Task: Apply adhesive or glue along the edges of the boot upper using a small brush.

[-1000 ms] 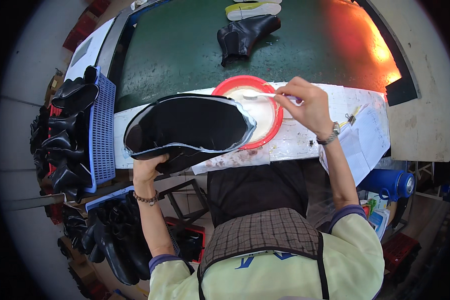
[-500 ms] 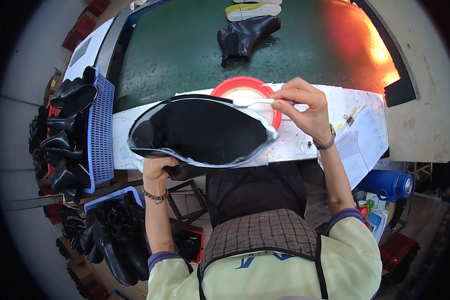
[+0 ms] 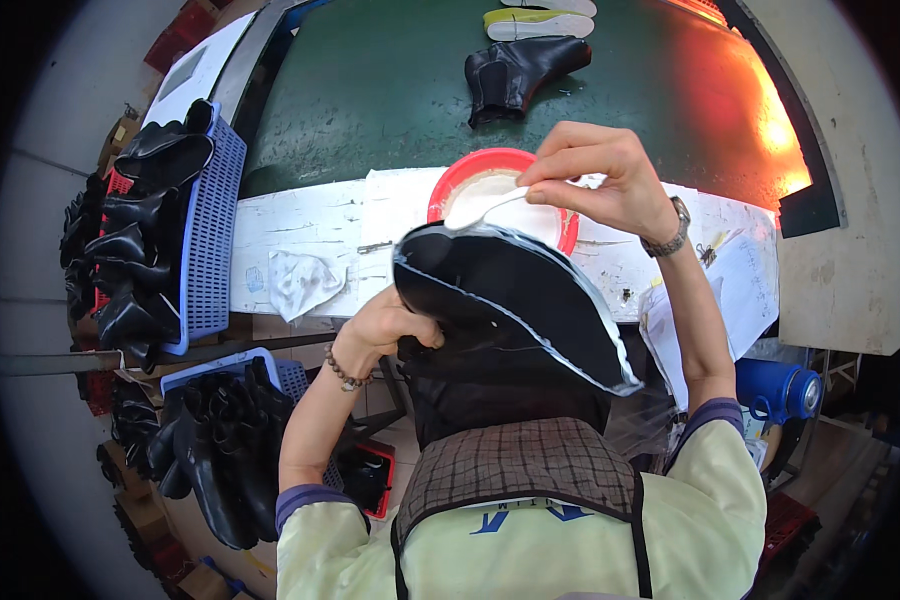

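Observation:
My left hand (image 3: 388, 322) is closed around a black boot upper (image 3: 500, 290), held tilted above my lap with its open bottom facing up. A white, glue-like coating runs along its edge. Pinched in my right hand (image 3: 602, 178) is a slim white brush (image 3: 492, 207). Its white-laden head touches the far left part of the upper's edge. Just behind the upper, a red bowl (image 3: 482, 160) holds thick white paste, partly hidden by the brush and my right hand.
A finished-looking black boot (image 3: 518, 75) and pale soles (image 3: 540, 26) lie on the green bench top (image 3: 370, 100). Blue baskets (image 3: 210, 225) of black boots stand at left. A white cloth (image 3: 305, 284), papers (image 3: 725, 290) and a blue flask (image 3: 780, 390) are nearby.
The boot upper has turned, its right end swinging down toward me. The brush has shifted left and slightly down along the edge. My left hand has moved right and a little up.

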The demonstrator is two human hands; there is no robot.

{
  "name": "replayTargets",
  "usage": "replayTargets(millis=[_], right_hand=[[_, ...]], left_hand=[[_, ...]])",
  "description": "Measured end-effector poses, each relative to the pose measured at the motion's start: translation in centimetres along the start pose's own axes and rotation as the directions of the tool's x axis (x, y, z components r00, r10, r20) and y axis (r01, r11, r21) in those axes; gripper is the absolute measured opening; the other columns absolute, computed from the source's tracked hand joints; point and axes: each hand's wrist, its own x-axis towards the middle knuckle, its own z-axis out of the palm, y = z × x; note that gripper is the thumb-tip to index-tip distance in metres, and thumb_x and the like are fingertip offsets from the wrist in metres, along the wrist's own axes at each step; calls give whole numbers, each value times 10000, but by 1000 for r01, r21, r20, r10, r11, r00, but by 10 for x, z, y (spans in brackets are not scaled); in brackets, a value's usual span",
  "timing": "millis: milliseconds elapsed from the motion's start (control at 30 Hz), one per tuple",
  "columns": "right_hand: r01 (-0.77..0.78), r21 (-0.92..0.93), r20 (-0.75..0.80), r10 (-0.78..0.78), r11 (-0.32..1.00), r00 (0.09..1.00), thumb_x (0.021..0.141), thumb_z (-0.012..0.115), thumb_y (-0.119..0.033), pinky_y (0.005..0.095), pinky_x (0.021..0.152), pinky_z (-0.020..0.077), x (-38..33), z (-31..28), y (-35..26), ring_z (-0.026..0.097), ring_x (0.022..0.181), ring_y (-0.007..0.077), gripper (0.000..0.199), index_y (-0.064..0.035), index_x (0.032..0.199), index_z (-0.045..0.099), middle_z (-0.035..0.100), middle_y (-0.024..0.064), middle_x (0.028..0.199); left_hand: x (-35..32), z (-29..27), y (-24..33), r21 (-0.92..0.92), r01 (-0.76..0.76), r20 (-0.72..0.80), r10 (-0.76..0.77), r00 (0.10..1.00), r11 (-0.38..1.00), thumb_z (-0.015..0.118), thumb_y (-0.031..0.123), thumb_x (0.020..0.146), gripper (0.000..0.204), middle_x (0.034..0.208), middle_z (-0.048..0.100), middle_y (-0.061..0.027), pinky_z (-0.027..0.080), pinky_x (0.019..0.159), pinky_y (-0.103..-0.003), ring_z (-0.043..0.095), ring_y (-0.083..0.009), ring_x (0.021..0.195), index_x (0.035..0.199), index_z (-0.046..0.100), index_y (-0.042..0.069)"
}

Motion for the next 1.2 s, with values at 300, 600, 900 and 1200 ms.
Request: replayTargets(millis=[300, 600, 900, 1200], right_hand=[[45, 27, -86, -42, 999, 995, 807, 819, -90, 271, 656, 506, 11, 15, 18, 648, 765, 156, 178, -51, 980, 793, 690, 60, 870], [38, 126, -136, -21, 991, 991, 805, 811, -50, 267, 647, 498, 2, 12, 19, 639, 757, 156, 185, -45, 990, 799, 679, 70, 866], [-140, 97, -274, 162, 985, 948, 782, 826, -21, 261, 630, 481, -68, 9, 27, 626, 761, 129, 215, -61, 993, 803, 677, 48, 859], [-397, 651, -443, 749, 647, 493, 1058, 535, -149, 202, 503, 370, -127, 48, 88, 456, 576, 26, 267, 38, 1203, 660, 573, -13, 791]], left_hand=[[4, 0, 12, -154, 64, -74, -76, 994, 986, 585, -115, 532, 634, 986, 715, -181, 541, 634, -278, 695, -209, 774, 1164, 635, -107], [5, -18, 33, 156, 90, -55, -82, 995, 984, 612, -104, 547, 561, 877, 719, -180, 533, 612, -278, 688, -206, 703, 1107, 649, -119], [-16, -44, 44, -119, -339, -236, 305, 923, 933, 600, -139, 520, 370, 828, 709, -175, 541, 653, -301, 682, -261, 716, 878, 683, -97], [69, -98, 92, 52, -368, -307, 365, 879, 928, 611, -13, 674, 513, 1003, 699, -228, 609, 765, -425, 711, -336, 866, 1176, 618, -120]])
